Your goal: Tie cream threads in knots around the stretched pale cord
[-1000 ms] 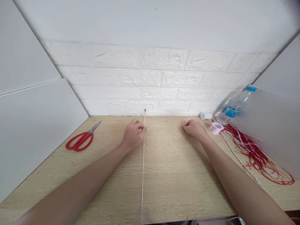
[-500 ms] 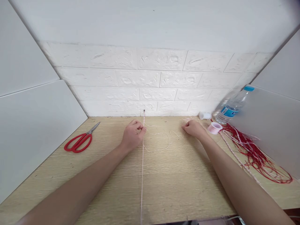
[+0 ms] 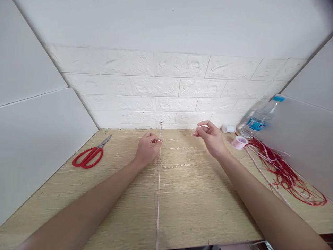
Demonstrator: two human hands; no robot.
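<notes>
Cord (image 3: 158, 191) | long axis: out from wall (image 3: 168, 86) | left hand (image 3: 147, 148): pinching cord | right hand (image 3: 214, 140): curled, grip unclear

A pale cord (image 3: 158, 194), braided at its far end, stretches straight beside loosely looped thread (image 3: 171, 167).

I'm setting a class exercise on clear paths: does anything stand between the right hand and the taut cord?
Nothing upright visibly does. Only loose thread loops across the tabletop between the right hand and the taut cord; the left hand is at the cord.
</notes>
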